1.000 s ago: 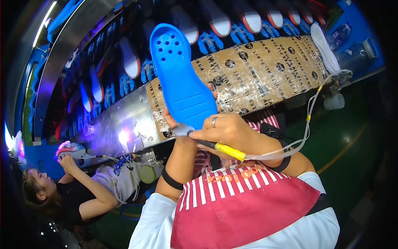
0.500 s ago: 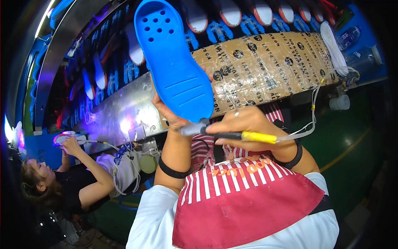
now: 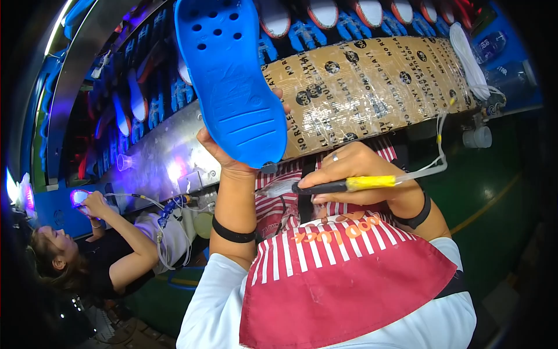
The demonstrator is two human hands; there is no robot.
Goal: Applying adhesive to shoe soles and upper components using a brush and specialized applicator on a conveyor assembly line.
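Your left hand [image 3: 229, 160] fingers clamp the blue shoe [image 3: 229, 75] heel, raised upright | right hand [image 3: 354, 174] fingers grip the pen tool [image 3: 349, 185], tip just below the heel

left hand [image 3: 229, 160] grips blue perforated shoe sole [image 3: 232, 75], upper centre | right hand [image 3: 354, 174] holds yellow-and-black pen tool [image 3: 349, 185], centre | co-worker [image 3: 99, 256] lower left

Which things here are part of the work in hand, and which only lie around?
In hand: blue clog sole in left hand; yellow-black pen tool in right hand.
Around: taped cardboard ledge; conveyor shoes; white cord.
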